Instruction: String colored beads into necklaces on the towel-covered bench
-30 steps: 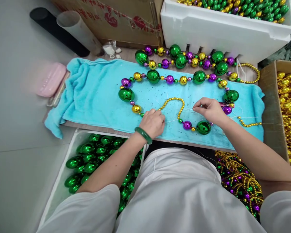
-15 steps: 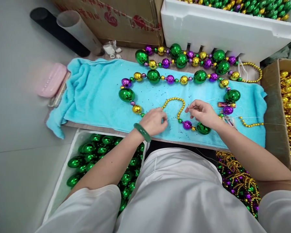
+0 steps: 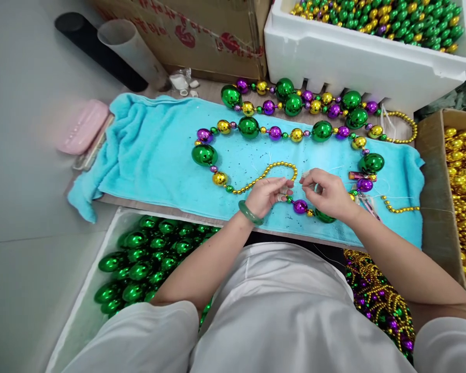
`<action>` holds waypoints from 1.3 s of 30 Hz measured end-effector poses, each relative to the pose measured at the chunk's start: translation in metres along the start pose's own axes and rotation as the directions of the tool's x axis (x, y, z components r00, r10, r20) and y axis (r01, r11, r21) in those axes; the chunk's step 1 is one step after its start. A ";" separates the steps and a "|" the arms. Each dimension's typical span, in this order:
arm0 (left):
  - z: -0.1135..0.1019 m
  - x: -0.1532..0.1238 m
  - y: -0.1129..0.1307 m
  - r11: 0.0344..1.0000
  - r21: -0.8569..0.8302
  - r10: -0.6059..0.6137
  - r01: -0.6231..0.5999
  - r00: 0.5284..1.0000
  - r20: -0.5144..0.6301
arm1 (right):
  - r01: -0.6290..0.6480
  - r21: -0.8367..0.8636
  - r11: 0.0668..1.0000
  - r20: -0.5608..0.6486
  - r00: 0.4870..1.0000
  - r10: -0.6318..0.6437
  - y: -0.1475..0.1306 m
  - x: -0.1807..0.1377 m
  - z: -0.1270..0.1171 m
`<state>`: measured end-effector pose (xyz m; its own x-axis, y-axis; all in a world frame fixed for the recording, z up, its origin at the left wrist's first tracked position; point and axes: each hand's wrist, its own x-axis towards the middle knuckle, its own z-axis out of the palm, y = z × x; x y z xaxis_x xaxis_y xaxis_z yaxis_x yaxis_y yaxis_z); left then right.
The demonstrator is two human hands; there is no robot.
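A long strand of big green, purple and gold beads (image 3: pixel 249 127) loops over a turquoise towel (image 3: pixel 155 150). A strand of small gold beads (image 3: pixel 274 167) curves inside the loop. My left hand (image 3: pixel 267 195), with a green bangle on the wrist, pinches the thin thread at the end of the small gold strand. My right hand (image 3: pixel 328 192) is closed in a pinch on the same thread just to the right, next to a purple bead (image 3: pixel 300 206). The two hands almost touch. A large green bead is partly hidden under my right hand.
A white foam box of mixed beads (image 3: pixel 357 57) stands at the back right. A tray of green balls (image 3: pixel 147 259) lies at the lower left, a cardboard box of gold beads (image 3: pixel 464 181) at the right, a heap of beaded strands (image 3: pixel 380 295) at the lower right. A pink case (image 3: pixel 81 127) lies left.
My two hands have come together over the towel: the left moved right, the right moved left. The small gold strand's end now lies between them.
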<state>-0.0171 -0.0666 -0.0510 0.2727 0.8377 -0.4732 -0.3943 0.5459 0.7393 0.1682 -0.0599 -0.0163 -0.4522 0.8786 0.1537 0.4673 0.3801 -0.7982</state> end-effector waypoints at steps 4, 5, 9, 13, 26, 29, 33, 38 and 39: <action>0.001 0.000 0.000 0.937 0.332 0.115 -0.106 0.993 -0.008 | 0.115 -0.033 0.993 0.078 0.991 -0.112 -0.001 0.001 -0.001; 0.000 0.000 -0.001 0.907 0.405 0.133 -0.119 0.991 -0.005 | 0.130 -0.022 0.991 0.106 0.986 -0.127 -0.001 0.002 -0.001; -0.003 0.003 -0.002 0.831 0.531 0.149 -0.164 0.986 0.071 | 0.112 0.011 0.994 0.194 0.975 -0.112 0.000 0.006 0.000; -0.005 0.003 -0.001 0.824 0.534 0.146 -0.189 0.982 0.123 | 0.062 0.056 0.997 0.144 0.987 -0.069 0.002 0.010 0.001; 0.003 0.004 -0.008 0.899 0.410 0.201 -0.157 0.977 -0.068 | -0.087 0.133 0.987 0.168 0.984 0.064 0.002 0.010 -0.004; 0.008 0.003 -0.008 0.937 0.334 0.168 -0.107 0.973 -0.157 | 0.006 0.092 0.996 0.182 0.983 -0.023 0.005 0.003 -0.001; 0.009 0.004 -0.012 0.951 0.294 0.174 -0.100 0.956 -0.237 | 0.082 0.016 0.996 0.208 0.974 -0.084 0.008 -0.006 0.003; 0.007 0.002 -0.018 0.773 0.582 0.375 -0.253 0.922 -0.099 | 0.070 0.010 0.997 0.171 0.983 -0.071 0.006 -0.003 0.005; 0.007 0.001 -0.018 0.702 0.649 0.421 -0.294 0.906 -0.044 | 0.027 0.031 0.999 0.170 0.985 -0.032 0.006 -0.001 0.005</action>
<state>-0.0039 -0.0756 -0.0615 0.0420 0.9895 -0.1385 0.2124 0.1266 0.9689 0.1674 -0.0598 -0.0247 -0.5895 0.8040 0.0779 0.4307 0.3945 -0.8117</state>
